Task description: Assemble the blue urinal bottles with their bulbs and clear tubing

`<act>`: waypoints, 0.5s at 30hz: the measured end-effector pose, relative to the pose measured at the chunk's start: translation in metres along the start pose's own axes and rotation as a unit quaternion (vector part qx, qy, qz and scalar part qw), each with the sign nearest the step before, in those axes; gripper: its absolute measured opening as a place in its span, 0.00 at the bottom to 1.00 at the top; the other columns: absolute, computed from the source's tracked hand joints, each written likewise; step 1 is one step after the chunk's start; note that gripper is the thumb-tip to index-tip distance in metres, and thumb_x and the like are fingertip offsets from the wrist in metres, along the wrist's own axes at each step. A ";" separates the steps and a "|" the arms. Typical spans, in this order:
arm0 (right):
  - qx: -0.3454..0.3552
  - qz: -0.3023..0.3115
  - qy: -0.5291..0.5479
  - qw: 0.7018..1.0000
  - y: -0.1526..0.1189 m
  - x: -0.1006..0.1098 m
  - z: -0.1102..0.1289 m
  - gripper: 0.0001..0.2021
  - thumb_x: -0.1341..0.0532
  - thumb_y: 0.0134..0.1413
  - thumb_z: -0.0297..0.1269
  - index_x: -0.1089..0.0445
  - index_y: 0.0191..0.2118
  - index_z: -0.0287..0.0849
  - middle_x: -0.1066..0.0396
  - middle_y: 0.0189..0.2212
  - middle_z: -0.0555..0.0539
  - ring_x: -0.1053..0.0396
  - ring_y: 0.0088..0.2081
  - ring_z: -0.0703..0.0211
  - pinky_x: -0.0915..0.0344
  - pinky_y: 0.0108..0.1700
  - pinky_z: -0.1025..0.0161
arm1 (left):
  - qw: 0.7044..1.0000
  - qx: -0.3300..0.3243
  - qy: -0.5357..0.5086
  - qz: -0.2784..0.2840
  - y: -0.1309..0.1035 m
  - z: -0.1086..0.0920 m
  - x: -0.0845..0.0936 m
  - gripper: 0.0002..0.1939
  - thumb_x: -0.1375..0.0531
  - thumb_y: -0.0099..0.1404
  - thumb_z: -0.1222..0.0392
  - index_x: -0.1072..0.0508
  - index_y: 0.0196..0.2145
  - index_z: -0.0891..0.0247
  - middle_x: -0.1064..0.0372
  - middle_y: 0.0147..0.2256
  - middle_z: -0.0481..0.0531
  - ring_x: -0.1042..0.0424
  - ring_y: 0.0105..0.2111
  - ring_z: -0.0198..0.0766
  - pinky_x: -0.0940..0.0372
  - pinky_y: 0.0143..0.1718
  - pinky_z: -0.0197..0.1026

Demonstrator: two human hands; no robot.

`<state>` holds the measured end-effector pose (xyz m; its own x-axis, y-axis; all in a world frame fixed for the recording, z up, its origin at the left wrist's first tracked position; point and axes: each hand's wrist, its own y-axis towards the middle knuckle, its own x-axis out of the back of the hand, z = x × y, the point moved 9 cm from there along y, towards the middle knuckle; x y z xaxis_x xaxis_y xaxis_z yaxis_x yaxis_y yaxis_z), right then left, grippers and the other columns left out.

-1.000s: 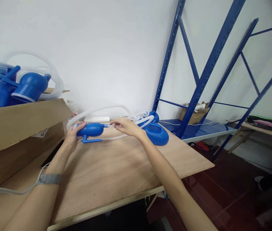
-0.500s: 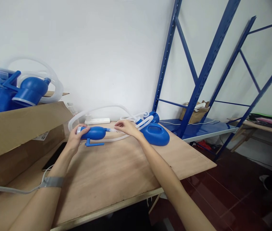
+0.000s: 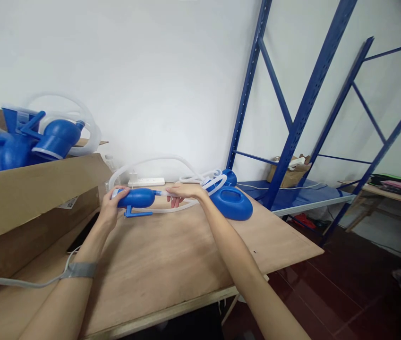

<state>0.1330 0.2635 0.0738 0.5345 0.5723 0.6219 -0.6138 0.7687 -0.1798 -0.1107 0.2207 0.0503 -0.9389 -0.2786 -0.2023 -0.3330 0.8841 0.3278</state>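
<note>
My left hand [image 3: 111, 200] is wrapped around the wide, white-rimmed end of a blue plastic urinal head [image 3: 140, 198], held sideways above the table. An L-shaped blue handle [image 3: 138, 214] hangs below it, and its narrow nozzle points right. At that nozzle my right hand [image 3: 182, 191] pinches the end of a translucent hose [image 3: 165, 193], thumb and forefinger together and the other fingers curled loosely. Tube end and nozzle meet in line; how far one sits over the other is hard to see. Right of my right hand lies a blue jug [image 3: 234, 208] with coiled hose [image 3: 217, 182] beside it.
At left, a cardboard box [image 3: 40, 189] holds several similar blue parts and hoses. A white power strip [image 3: 147, 182] lies by the wall, a dark phone [image 3: 83, 233] beside the box. Blue shelving [image 3: 292, 127] stands right, past the wooden table's [image 3: 186, 255] edge.
My right hand has turned palm-down, its lower fingers now showing beneath the hose. My left hand keeps its hold on the urinal head. The whole view has shifted slightly.
</note>
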 end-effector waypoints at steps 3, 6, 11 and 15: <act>0.013 0.012 0.067 0.998 0.007 -0.001 -0.002 0.21 0.40 0.70 0.52 0.25 0.34 0.38 0.19 0.28 0.44 0.23 0.28 0.63 0.31 0.35 0.69 | 1.000 0.007 -0.020 -0.015 0.004 0.006 0.007 0.23 0.27 0.46 0.43 0.26 0.32 0.61 0.33 0.31 0.48 0.35 0.29 0.36 0.38 0.21 0.32; 0.042 0.018 0.152 0.987 0.015 -0.002 -0.008 0.13 0.33 0.65 0.45 0.24 0.41 0.38 0.18 0.33 0.44 0.22 0.32 0.63 0.28 0.36 0.70 | 0.999 0.009 -0.024 -0.026 0.005 0.009 0.010 0.23 0.27 0.45 0.43 0.26 0.32 0.61 0.34 0.31 0.47 0.35 0.28 0.35 0.38 0.20 0.32; 0.033 -0.035 0.265 0.963 0.028 0.008 -0.032 0.14 0.25 0.50 0.31 0.24 0.43 0.38 0.19 0.32 0.47 0.22 0.32 0.63 0.25 0.36 0.69 | 1.000 0.001 0.016 -0.026 0.003 0.010 0.010 0.23 0.27 0.46 0.43 0.26 0.32 0.61 0.33 0.31 0.47 0.35 0.28 0.36 0.38 0.20 0.33; 0.036 -0.033 0.284 0.958 0.030 0.014 -0.036 0.13 0.26 0.47 0.26 0.22 0.41 0.36 0.19 0.32 0.46 0.21 0.33 0.61 0.24 0.38 0.69 | 0.999 0.004 0.021 -0.035 0.001 0.011 0.009 0.22 0.28 0.46 0.43 0.26 0.31 0.60 0.33 0.30 0.47 0.36 0.27 0.35 0.39 0.20 0.33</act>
<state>0.1436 0.3047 0.0496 0.7908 0.6019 0.1116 -0.5953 0.7986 -0.0884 -0.1182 0.2228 0.0388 -0.9163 -0.3555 -0.1846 -0.3973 0.8651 0.3061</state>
